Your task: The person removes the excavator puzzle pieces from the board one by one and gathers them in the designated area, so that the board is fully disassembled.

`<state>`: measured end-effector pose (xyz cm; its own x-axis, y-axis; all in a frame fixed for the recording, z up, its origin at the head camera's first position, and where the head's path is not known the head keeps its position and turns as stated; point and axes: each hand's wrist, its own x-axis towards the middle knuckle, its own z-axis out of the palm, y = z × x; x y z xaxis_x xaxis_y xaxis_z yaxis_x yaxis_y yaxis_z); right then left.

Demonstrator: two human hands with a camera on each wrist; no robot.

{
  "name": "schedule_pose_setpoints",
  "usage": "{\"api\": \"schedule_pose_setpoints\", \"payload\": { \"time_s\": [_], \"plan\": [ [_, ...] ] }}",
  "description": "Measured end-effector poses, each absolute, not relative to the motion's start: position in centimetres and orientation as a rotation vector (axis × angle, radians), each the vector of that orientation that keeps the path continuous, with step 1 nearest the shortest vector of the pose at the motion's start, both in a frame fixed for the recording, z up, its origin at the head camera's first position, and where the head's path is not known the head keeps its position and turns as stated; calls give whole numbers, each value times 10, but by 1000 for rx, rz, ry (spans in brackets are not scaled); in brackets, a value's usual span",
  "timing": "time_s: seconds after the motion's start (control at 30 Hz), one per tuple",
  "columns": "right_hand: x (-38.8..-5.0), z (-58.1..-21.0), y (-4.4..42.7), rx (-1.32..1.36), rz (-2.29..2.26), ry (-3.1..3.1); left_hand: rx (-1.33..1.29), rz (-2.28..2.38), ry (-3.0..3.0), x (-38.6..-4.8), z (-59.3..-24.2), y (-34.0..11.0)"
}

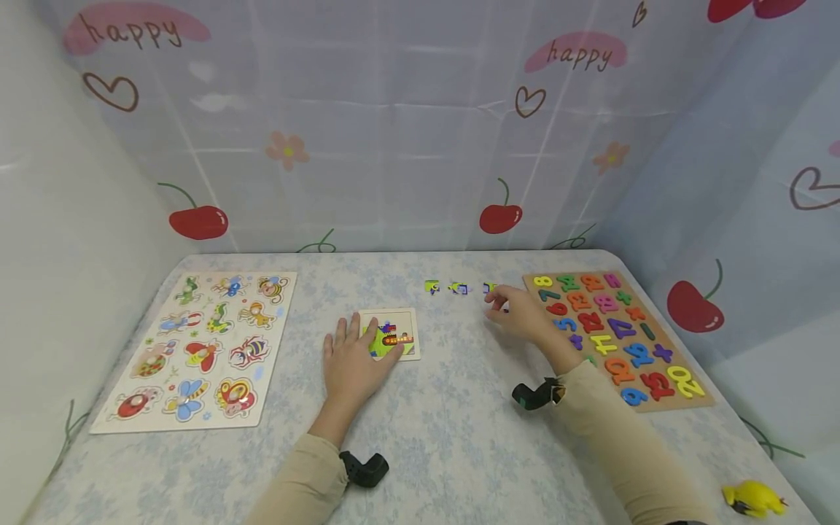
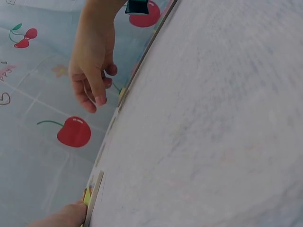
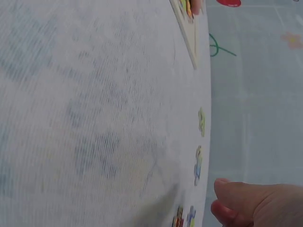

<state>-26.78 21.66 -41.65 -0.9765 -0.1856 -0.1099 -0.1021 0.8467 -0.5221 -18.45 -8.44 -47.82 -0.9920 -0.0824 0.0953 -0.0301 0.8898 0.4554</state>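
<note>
My left hand [image 1: 354, 357] lies with outstretched fingers on a small square puzzle board [image 1: 408, 355], whose picture is partly filled with colourful pieces. Part of that picture is hidden under the hand. Over the table to the right, my right hand [image 1: 520, 315] hangs with loosely bent fingers, and nothing shows between them in the left wrist view. Close to its fingertips lies a loose jigsaw piece [image 1: 488, 288]. Two more, a green piece [image 1: 432, 287] and a purple-and-green piece [image 1: 459, 289], lie in a row to its left. A red-and-dark piece [image 3: 178, 218] appears below the right hand in the right wrist view.
An insect picture board [image 1: 197, 343] lies at the left. The right forearm passes over the edge of a number board [image 1: 656, 343] with bright raised digits and signs. A yellow toy [image 1: 755, 498] sits at the front right corner. Printed curtains [image 1: 394, 182] hang behind the table.
</note>
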Motion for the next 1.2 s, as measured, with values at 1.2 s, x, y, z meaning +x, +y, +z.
{"api": "schedule_pose_setpoints", "payload": {
  "time_s": [1.2],
  "plan": [
    [-237,-444,112,-712,-962,2667,-89,-702,-3026,-181,-477,-108]
  ]
}}
